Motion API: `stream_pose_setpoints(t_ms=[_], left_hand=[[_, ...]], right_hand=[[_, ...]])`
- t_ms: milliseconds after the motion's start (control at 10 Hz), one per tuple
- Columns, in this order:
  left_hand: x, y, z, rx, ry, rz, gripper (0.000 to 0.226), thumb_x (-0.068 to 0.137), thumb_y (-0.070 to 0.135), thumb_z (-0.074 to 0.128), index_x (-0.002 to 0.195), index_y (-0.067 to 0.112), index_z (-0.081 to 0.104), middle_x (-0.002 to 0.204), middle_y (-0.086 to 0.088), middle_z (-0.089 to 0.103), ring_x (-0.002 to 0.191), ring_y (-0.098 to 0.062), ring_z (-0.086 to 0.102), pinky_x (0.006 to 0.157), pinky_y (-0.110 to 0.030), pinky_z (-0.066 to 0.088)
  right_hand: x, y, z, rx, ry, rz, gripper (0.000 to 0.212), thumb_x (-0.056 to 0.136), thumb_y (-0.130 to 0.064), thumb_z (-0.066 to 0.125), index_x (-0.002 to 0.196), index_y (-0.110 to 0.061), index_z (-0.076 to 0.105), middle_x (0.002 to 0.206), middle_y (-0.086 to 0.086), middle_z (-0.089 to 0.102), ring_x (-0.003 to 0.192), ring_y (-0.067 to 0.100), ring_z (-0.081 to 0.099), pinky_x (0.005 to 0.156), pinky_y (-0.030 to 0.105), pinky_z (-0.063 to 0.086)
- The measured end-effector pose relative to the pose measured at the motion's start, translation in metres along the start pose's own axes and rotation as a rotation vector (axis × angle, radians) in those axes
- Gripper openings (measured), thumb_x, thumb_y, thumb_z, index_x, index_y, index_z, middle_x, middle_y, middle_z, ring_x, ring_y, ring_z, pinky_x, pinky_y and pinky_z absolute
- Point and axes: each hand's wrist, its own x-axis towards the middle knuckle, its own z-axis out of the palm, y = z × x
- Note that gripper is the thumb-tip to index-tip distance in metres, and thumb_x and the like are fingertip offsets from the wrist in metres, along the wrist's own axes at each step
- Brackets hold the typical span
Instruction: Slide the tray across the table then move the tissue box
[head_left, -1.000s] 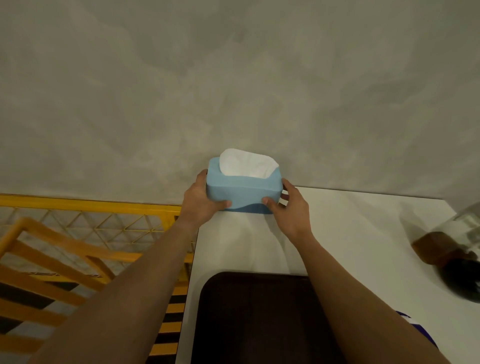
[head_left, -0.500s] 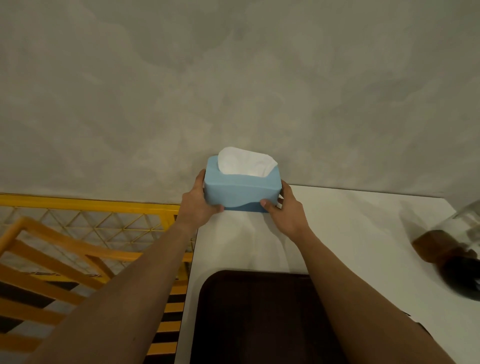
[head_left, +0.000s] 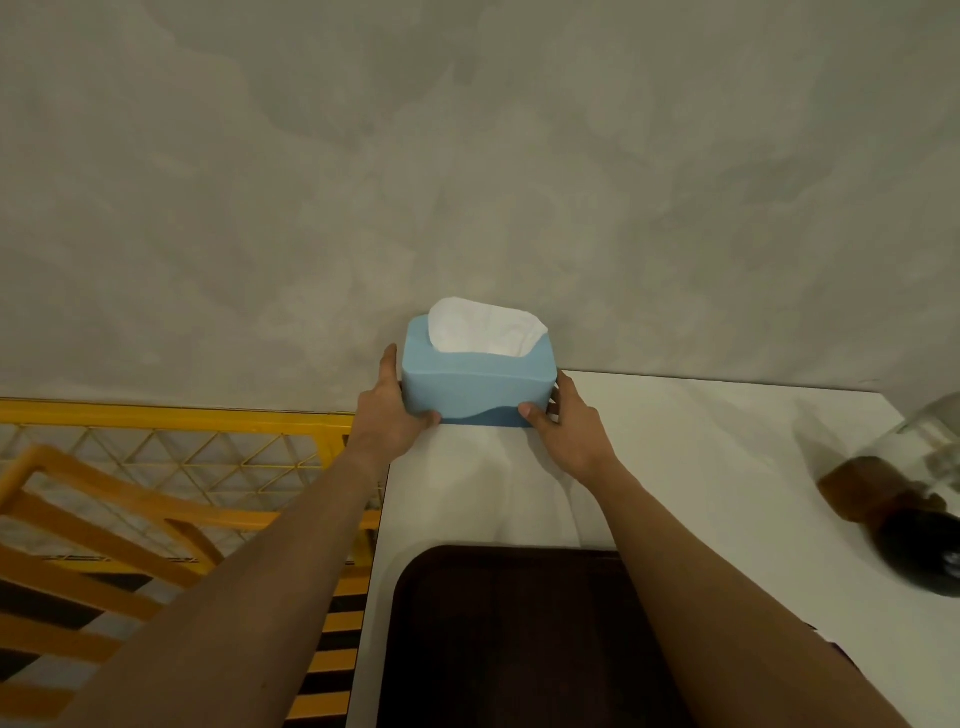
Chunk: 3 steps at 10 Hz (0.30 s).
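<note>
a mottled grey plaster wall (head_left: 467, 156) fills the whole upper half of the frame. below it, in the lower right, lies a flat white table top (head_left: 701, 467), its far edge meeting the wall and its left edge running down the middle of the frame. in the lower left, past that edge, stands a yellow metal railing with triangular mesh (head_left: 171, 436), and nearer the camera an orange slatted wooden frame (head_left: 104, 509) over a black and yellow striped floor.

a dark brown rectangular tray with rounded corners (head_left: 498, 634) sits on the table at the bottom centre, close to the table's left edge, partly covered by the right forearm. at the right edge of the frame a blurred clear glass jar with a brown wooden lid (head_left: 893, 488) lies or leans on the table; its exact pose cannot be told.

the light blue tissue box with a white tissue rising from its top (head_left: 475, 387) sits at the centre of the frame, at the far left corner of the table, against the wall. the left hand (head_left: 387, 421) clasps the box's left end, thumb on the front face. the right hand (head_left: 569, 431) clasps the right end, thumb also on the front. whether the box rests on the table or is just lifted cannot be told.
</note>
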Motion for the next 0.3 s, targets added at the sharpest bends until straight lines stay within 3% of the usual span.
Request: stream_pose_setpoints(t_ms=[100,200,300], left_hand=[[0.0,-0.001,-0.012,-0.072,-0.12,-0.063,0.126,0.076,0.021,0.088,0.162,0.029,-0.004,0.153,-0.014,0.047,0.137,-0.035,0.048,0.111,-0.048,0.041],[-0.002,0.002,-0.029,-0.08,-0.198,-0.121,0.132,0.073,0.025,0.091,0.161,0.036,-0.007,0.164,-0.01,0.028,0.147,-0.033,0.035,0.115,-0.052,0.037],[-0.008,0.016,-0.045,0.007,-0.111,-0.07,0.113,0.077,0.027,0.087,0.162,0.03,0.012,0.162,-0.008,0.035,0.144,-0.03,0.038,0.112,-0.046,0.04]], right_hand=[[-0.002,-0.007,-0.007,-0.039,-0.035,0.032,0.076,0.094,-0.042,0.068,0.156,-0.024,0.028,0.146,0.004,0.054,0.129,0.03,0.056,0.092,0.028,0.042],[-0.005,-0.014,-0.016,-0.156,-0.08,0.023,0.09,0.092,-0.037,0.071,0.16,-0.021,0.014,0.155,0.008,0.045,0.137,0.034,0.047,0.099,0.035,0.041],[-0.017,-0.026,-0.027,-0.194,-0.032,0.03,0.094,0.092,-0.031,0.071,0.161,-0.015,0.009,0.162,0.008,0.032,0.145,0.032,0.038,0.112,0.04,0.035]])
